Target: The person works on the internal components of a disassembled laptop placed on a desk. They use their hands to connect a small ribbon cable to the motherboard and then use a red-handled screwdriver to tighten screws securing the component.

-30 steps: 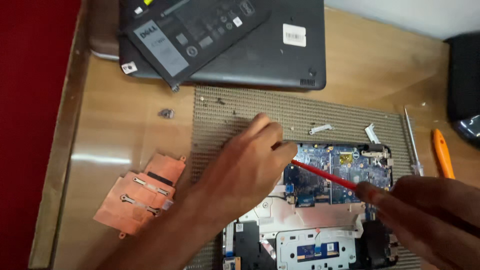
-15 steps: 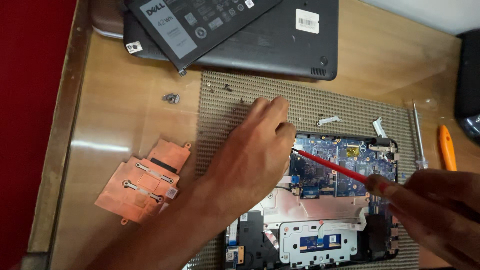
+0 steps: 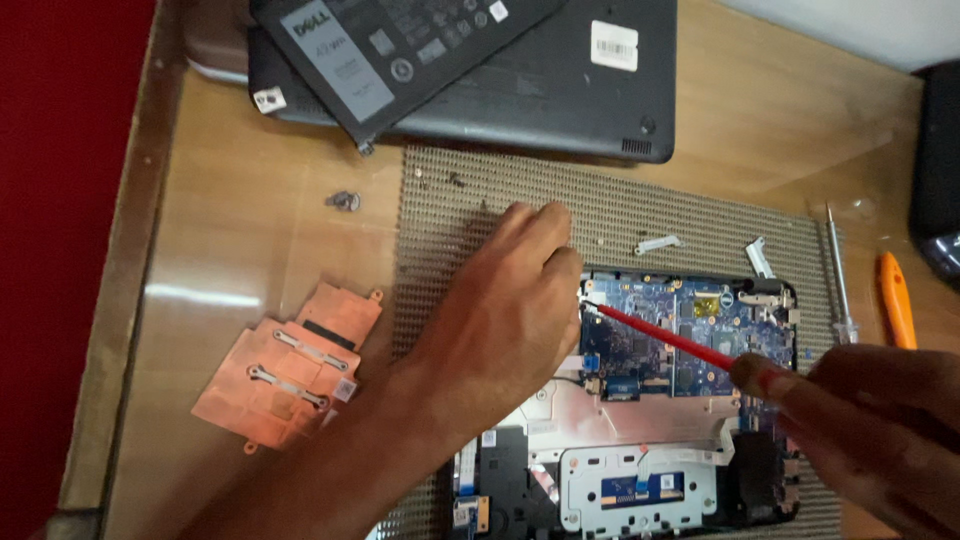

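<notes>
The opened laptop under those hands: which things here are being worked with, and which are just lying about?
In use:
opened laptop
blue board
red tool
left hand
right hand

Lying about:
copper plate
black cover
battery
screwdriver
orange tool

My left hand lies palm down, fingers curled forward. My right hand reaches in from the right, fingers pinched together.

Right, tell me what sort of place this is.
Most likely an electronics repair bench. An opened laptop with its blue circuit board bared lies on a mesh mat on a wooden table, a copper heat spreader set aside, and the right hand works a red screwdriver.
</notes>
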